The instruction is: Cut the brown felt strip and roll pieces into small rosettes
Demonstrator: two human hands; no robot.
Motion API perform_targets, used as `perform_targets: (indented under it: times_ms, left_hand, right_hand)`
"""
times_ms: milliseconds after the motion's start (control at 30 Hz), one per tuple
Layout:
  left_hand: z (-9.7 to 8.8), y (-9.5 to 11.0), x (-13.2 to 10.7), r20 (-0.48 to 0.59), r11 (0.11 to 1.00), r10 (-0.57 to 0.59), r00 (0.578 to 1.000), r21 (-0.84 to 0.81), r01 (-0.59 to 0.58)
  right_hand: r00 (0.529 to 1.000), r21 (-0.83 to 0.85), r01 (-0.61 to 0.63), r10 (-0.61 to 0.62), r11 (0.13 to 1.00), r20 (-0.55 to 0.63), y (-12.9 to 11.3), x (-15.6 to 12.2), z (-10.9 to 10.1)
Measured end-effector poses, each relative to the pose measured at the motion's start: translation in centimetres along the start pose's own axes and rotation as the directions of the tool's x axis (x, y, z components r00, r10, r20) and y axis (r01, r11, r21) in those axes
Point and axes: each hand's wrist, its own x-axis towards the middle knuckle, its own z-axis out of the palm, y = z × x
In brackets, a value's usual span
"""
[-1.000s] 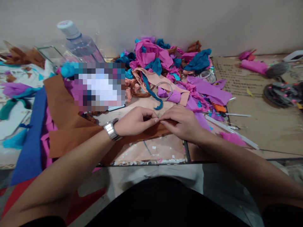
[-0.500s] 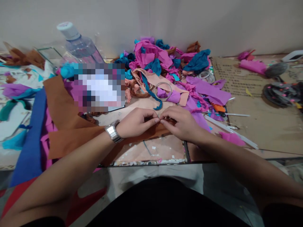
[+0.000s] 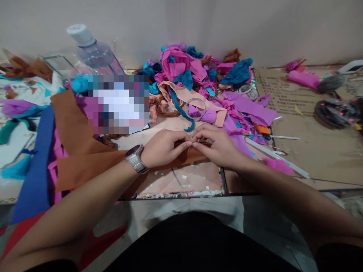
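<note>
A long strip of brown crepe paper (image 3: 87, 170) runs from the left side of the table to beneath both hands. My left hand (image 3: 161, 149), with a metal-banded watch (image 3: 136, 158) at its wrist, pinches the strip's upper edge between thumb and finger. Fingertip to fingertip with it, my right hand (image 3: 218, 147) is closed on the same edge. The pinched bit of paper is mostly hidden by the fingers. Just above the hands lies a twisted dark teal paper strip (image 3: 181, 109), beside a clear ring (image 3: 195, 108).
Behind is a heap of crumpled pink and blue paper (image 3: 184, 68). A clear bottle (image 3: 99, 56) and a blurred-out, phone-like device (image 3: 120, 105) are at the left. White sticks (image 3: 276, 156) and cardboard (image 3: 300, 151) lie to the right. Paper crumbs line the table's front edge.
The right fingers have lifted and bunched slightly at the pinch. The left wrist has turned a little, so the watch face shows more. Both hands stay at the same place on the strip.
</note>
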Motion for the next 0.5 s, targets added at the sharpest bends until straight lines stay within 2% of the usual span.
perform_targets:
  times_ms: [367,500]
  left_hand:
    - [0.53,-0.01,-0.01,-0.005,0.996,0.014,1.0,0.088,-0.014]
    - [0.6,0.22,-0.09,-0.013,0.994,0.026,1.0,0.102,-0.024]
  right_hand:
    - [0.993,-0.002,-0.003,0.003,1.0,0.115,-0.16,0.45,0.13]
    - [0.987,0.031,-0.059,0.053,0.998,0.151,-0.3,0.44,0.16]
